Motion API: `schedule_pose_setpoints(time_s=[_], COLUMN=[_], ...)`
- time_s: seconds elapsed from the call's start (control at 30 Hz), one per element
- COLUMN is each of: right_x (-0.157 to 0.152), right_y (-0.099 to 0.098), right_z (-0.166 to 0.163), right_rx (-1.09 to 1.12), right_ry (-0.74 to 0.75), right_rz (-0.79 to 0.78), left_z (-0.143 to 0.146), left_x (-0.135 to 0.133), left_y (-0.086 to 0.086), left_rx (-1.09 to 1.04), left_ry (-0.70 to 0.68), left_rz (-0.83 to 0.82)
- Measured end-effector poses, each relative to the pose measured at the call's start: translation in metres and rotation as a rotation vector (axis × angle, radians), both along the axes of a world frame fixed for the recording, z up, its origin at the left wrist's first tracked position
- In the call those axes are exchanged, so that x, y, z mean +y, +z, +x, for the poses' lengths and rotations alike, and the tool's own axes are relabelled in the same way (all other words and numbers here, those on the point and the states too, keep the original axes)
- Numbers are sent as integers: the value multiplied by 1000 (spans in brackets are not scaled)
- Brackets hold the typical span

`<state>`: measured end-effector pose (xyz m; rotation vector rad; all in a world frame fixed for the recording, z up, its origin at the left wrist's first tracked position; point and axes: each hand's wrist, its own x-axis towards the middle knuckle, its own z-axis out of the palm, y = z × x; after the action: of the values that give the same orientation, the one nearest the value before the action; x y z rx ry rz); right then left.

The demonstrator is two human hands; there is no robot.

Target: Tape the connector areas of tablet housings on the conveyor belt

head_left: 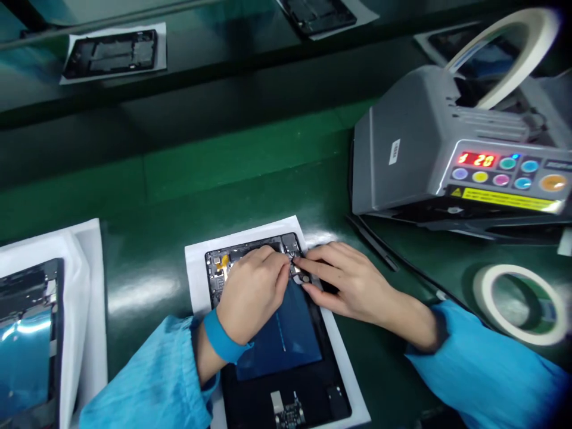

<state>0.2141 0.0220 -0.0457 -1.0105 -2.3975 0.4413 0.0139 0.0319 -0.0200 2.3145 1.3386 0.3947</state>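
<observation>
An opened tablet lies on a white sheet, its inside facing up. A blue-covered battery fills its middle, and a small circuit board shows at the near end. My left hand, with a blue band round the wrist, is closed in a pinch at the tablet's far right corner. Across from it, my right hand has its index finger and thumb bent in at the same corner, around a small round part. Whatever the fingertips grip is too small and covered to make out.
A grey tape dispenser with lit buttons stands at the right. Below it are a black cable and a tape roll. Another opened tablet lies at the left. More tablet housings rest on sheets along the back.
</observation>
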Motion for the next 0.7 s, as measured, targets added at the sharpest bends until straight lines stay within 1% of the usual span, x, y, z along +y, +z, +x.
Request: schedule_pose_setpoints(time_s=[0.23, 0.33, 0.4, 0.5, 0.57, 0.7], right_x=[0, 1, 2, 5, 7, 9], right_y=[5, 9, 12, 14, 14, 12], right_z=[-4, -5, -7, -10, -12, -16], right_rx=[-31, -51, -54, -101, -159, -206], right_ry=[2, 0, -33, -139, -182, -177], right_rz=[5, -2, 34, 179, 239, 221], left_z=[-1, -2, -3, -4, -4, -4], left_x=[-3, -2, -1, 1, 2, 3], left_y=[-2, -2, -3, -3, -4, -4], left_rx=[70, 84, 78, 63, 58, 58], left_ry=[-35, -28, -18, -10, -10, -7], left_rz=[93, 92, 87, 84, 77, 68])
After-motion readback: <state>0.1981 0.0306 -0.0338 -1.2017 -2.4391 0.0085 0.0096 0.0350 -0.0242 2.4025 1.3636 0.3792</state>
